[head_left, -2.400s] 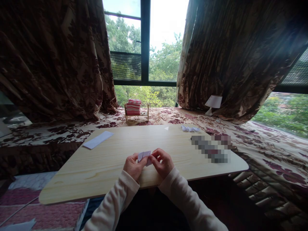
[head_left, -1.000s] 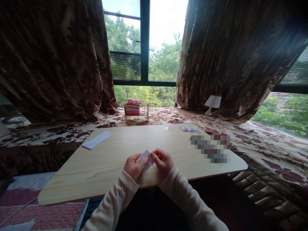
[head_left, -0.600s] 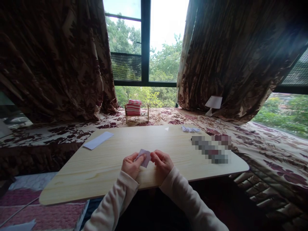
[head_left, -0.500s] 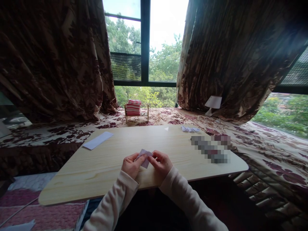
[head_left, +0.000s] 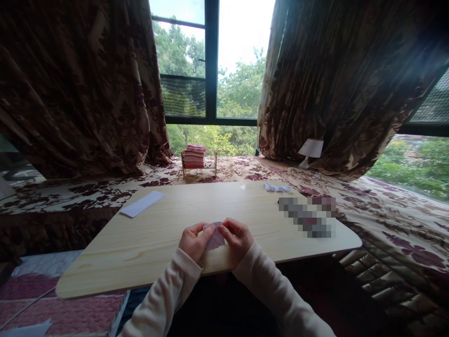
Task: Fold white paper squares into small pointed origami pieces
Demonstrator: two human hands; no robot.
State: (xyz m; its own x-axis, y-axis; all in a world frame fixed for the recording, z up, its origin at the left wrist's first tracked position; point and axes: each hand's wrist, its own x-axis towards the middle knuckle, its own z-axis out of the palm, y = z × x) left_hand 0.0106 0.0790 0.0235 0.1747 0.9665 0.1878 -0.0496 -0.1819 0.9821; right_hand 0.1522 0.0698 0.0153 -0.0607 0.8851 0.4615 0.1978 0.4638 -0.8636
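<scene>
A small folded piece of paper (head_left: 214, 240), pale and greyish in the shade, is held up between both hands just above the near edge of the table (head_left: 147, 252). My left hand (head_left: 192, 239) pinches its left side with the thumb on top. From the right, my right hand (head_left: 236, 236) grips the upper right corner between thumb and fingers. The fingers behind the paper are partly hidden.
A white paper strip (head_left: 143, 204) lies at the table's left. Several folded white papers (head_left: 277, 187) sit at the far right edge, near a blurred-out item (head_left: 307, 219). Beyond are a small rack with folded cloths (head_left: 194, 156) and a lamp (head_left: 310, 149).
The paper has turned in my fingers, from a tilted diamond to a squarer, more level position. Both hands have shifted slightly.
</scene>
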